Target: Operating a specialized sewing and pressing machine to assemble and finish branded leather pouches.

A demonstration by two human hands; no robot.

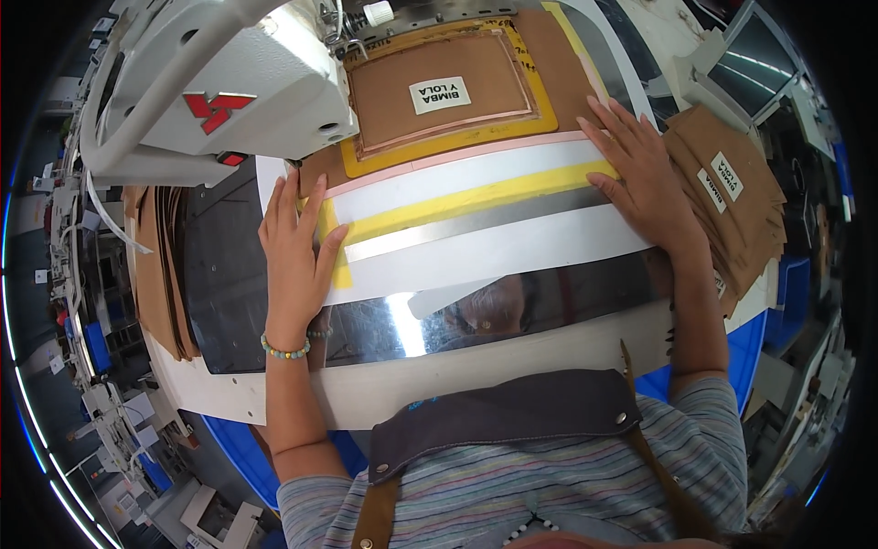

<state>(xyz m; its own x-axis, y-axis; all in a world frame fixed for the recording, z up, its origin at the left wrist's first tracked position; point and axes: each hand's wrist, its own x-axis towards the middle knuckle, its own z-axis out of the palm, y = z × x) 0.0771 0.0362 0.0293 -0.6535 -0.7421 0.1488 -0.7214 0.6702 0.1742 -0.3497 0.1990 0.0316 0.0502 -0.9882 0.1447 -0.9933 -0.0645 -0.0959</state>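
Brown panel (563,69), likely light and flexible, best steadied by both ends; at its edges, left hand (299,233) and right hand (642,172), fingers open.

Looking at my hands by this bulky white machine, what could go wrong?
Your left hand is near the bulky white machine head, which might catch it if started. The flat white sheet with yellow strips might skew if your right hand shifts. Your right forearm could knock the fanned stack of white-labelled brown panels beside it.
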